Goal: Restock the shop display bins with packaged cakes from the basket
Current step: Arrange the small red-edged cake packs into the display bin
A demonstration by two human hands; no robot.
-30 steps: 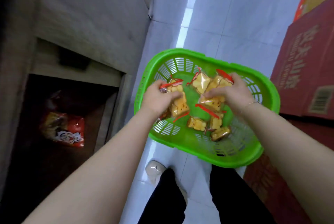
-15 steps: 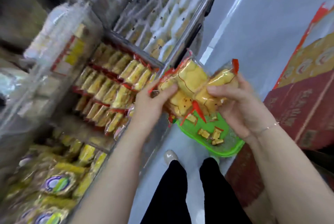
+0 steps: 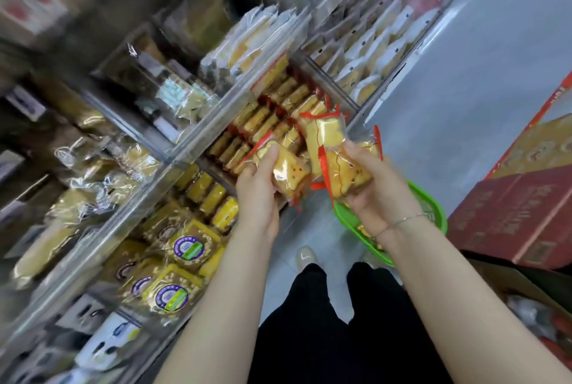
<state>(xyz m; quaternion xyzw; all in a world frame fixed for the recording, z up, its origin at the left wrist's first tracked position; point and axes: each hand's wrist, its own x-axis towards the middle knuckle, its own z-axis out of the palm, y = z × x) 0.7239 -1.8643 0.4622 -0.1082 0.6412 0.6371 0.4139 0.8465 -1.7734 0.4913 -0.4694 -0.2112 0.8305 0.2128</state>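
My left hand (image 3: pixel 258 188) grips clear packets of yellow cake with red-edged wrappers (image 3: pixel 286 168). Beside it my right hand (image 3: pixel 376 185) holds more of the same packaged cakes (image 3: pixel 340 171), with one packet (image 3: pixel 325 136) sticking up between the hands. Both bundles hover just in front of a clear display bin (image 3: pixel 269 123) filled with rows of matching red-trimmed cakes. The green plastic basket (image 3: pixel 433 213) sits low on the floor behind my right wrist, with some cakes inside, mostly hidden by my arm.
Clear acrylic bins of other packaged cakes fill the shelf: white-wrapped ones (image 3: pixel 371 43) at the back, round-labelled yellow cakes (image 3: pixel 185 247) nearer. Red cardboard cartons (image 3: pixel 520 216) are stacked on the right. Grey floor (image 3: pixel 464 89) runs between, my legs and a shoe (image 3: pixel 305 255) below.
Both hands lifted bundles of cakes out of the basket and carried them up and left toward the red-trimmed cake bin. The view swung from the floor to the shelf.
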